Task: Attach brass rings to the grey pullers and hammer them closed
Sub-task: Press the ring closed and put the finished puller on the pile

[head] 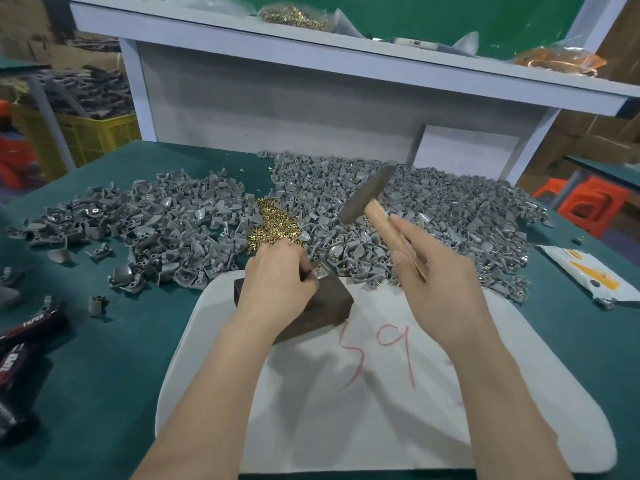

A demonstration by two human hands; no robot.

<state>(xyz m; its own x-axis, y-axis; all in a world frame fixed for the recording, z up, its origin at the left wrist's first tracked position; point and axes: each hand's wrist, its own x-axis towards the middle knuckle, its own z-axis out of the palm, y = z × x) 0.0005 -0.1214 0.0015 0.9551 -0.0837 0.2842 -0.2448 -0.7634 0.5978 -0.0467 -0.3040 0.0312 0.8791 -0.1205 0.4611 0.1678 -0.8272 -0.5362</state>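
Brass rings point(273, 225): loose pile between the puller heaps point(433, 209), just far of the left hand point(277, 271).
Grey puller point(321, 271): on the dark block point(329, 301), pinched by left fingers.
Right hand point(436, 271): grips the hammer point(367, 192) handle, head raised.

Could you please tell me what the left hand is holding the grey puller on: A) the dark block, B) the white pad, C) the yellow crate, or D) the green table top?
A: the left hand pinches a grey puller on top of the dark block, which stands on the white pad, with the hammer raised in the right hand.
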